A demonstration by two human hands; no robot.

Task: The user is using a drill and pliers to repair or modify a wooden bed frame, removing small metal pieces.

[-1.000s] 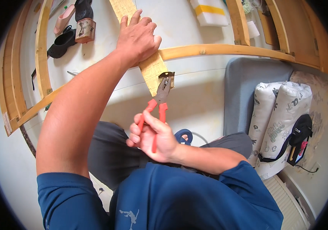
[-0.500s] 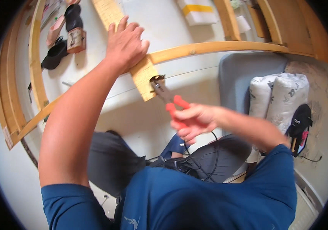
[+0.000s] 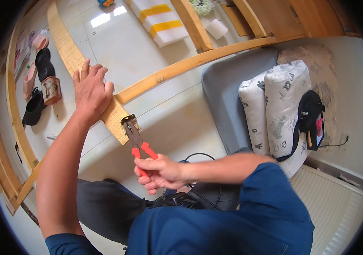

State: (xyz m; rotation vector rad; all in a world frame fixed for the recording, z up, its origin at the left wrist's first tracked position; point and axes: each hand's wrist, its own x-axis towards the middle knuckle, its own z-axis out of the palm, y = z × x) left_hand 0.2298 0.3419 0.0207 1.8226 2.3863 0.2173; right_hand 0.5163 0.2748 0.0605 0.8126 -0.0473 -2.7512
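A long pale wooden slat (image 3: 69, 51) lies across a wooden frame rail (image 3: 164, 77), its near end jutting out over the rail. On top of the slat rests my left hand (image 3: 92, 91), fingers spread and pressed down near the rail. My right hand (image 3: 162, 172) is closed around the red handles of a pair of pliers (image 3: 137, 140). Their dark metal jaws meet a small dark piece (image 3: 128, 120) at the corner of the slat's near end. Whether the jaws grip that piece is too small to tell.
Shoes, a black cap (image 3: 35, 108) and a small patterned box (image 3: 52, 90) lie on the floor at left. Beyond the rail lies a white package with yellow tape (image 3: 160, 23). At right, folded white bedding (image 3: 285, 106) leans on a blue-grey pad (image 3: 224, 97), with a black bag (image 3: 311, 110) beside it.
The whole view has shifted, so slat, hands and frame appear lower and further left. My left hand stays on the slat; the pliers remain at its end corner, handles now closer together.
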